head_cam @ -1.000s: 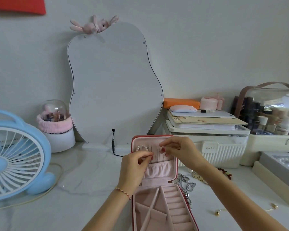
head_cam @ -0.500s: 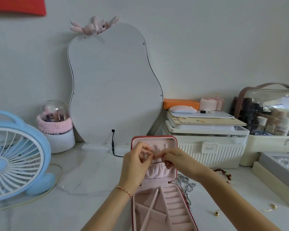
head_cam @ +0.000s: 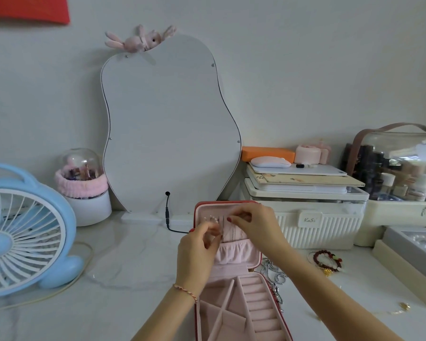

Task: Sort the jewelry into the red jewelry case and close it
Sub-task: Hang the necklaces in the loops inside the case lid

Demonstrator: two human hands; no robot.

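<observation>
Head view: my hands, left (head_cam: 199, 244) and right (head_cam: 252, 221), pinch a thin necklace (head_cam: 233, 231) against the case (head_cam: 253, 263) lid, straight ahead.

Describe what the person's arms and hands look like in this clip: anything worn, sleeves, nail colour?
Both forearms are bare, with no sleeves in view. The left hand has a thin braided bracelet of red and gold thread at the wrist. The right hand shows no rings or wristwear, and a fingernail on it is painted red. No gloves or watches are visible.
</observation>
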